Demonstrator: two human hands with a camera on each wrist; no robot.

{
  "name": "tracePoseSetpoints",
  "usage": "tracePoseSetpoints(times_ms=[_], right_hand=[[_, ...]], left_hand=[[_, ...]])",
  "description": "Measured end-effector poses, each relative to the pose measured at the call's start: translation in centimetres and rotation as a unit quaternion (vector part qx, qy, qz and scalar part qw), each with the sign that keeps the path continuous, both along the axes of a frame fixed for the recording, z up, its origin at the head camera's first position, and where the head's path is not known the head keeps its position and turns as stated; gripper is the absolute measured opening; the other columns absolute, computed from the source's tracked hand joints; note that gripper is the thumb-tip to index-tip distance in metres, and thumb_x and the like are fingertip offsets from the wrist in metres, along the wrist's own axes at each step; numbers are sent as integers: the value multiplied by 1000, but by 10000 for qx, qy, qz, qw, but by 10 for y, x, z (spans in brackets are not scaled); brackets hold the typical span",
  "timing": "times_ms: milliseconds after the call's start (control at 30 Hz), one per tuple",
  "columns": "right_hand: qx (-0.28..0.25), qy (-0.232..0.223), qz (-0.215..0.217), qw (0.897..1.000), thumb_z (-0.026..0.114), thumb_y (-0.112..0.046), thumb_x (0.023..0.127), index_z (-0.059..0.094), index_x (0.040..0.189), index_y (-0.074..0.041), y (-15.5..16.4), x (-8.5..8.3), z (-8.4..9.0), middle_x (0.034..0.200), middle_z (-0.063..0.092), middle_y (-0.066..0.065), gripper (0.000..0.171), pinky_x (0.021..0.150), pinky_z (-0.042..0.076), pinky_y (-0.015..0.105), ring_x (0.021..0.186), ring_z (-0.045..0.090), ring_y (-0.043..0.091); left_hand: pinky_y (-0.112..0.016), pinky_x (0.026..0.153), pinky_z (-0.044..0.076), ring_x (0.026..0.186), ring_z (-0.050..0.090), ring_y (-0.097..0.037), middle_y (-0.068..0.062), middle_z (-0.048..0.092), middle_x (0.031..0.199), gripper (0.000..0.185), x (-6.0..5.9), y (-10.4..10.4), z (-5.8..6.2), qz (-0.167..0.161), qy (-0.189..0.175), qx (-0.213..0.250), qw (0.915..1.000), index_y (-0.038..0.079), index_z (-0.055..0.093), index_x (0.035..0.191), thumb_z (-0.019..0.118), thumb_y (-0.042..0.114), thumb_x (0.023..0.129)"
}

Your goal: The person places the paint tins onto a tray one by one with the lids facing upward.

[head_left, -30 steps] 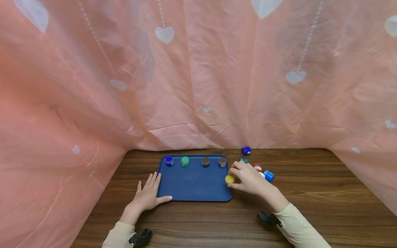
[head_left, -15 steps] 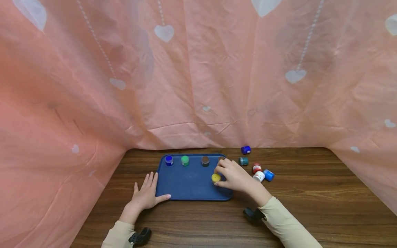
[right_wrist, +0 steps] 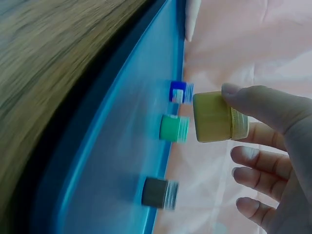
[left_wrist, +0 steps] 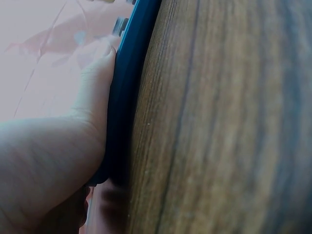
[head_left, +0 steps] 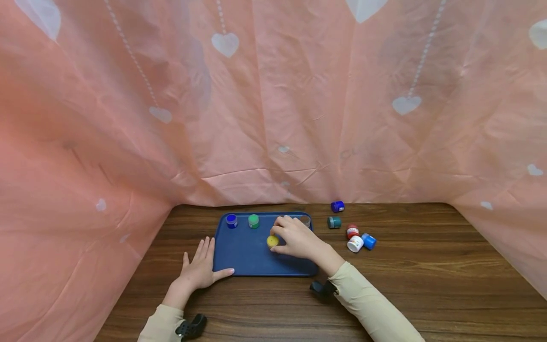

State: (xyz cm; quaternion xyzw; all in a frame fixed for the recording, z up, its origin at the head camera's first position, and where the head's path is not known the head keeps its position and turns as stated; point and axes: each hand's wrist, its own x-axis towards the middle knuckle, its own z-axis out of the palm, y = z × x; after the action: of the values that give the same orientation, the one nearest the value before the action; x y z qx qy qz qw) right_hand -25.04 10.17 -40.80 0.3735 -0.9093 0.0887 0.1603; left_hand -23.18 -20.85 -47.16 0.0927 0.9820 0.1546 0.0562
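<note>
The right hand (head_left: 299, 240) pinches the yellow jar (head_left: 272, 241) at its fingertips, held just above the blue tray (head_left: 248, 259), near the far row. The left hand (head_left: 199, 270) lies flat, thumb against the tray's left edge.

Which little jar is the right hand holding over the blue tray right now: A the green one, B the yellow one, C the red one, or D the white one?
B: the right hand pinches the yellow jar above the blue tray, and the right wrist view shows it clear of the tray floor.
</note>
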Motion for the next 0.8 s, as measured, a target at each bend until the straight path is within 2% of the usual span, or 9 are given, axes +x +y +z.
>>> tracePoseSetpoints(times_ms=[133,367,800], right_hand=[[46,-95,23,9999,76,-41,83,70,103,-19,-14,-5,0,102,58,-2,31,74,43,30,93,52,15],[164,-245,2,9996,74,-42,85,70,105,-20,-35,-13,-2,102,58,-3,31,75,43,30,91,51,13],[591,-233,-24,9980,70,-44,87,70,111,-20,-65,-32,-5,106,59,-2,34,71,42,25,93,52,13]], left_hand=[[-76,109,0,152,3,-39,-22,6,163,127,-2,-2,-6,8,31,75,10000,1,8,156,56,83,72],[-76,109,0,152,3,-39,-22,6,163,125,0,-1,3,51,-165,-21,9998,2,7,157,56,82,74],[-77,108,1,152,4,-40,-24,8,163,126,0,1,4,63,-145,-62,9999,0,8,156,57,82,73]])
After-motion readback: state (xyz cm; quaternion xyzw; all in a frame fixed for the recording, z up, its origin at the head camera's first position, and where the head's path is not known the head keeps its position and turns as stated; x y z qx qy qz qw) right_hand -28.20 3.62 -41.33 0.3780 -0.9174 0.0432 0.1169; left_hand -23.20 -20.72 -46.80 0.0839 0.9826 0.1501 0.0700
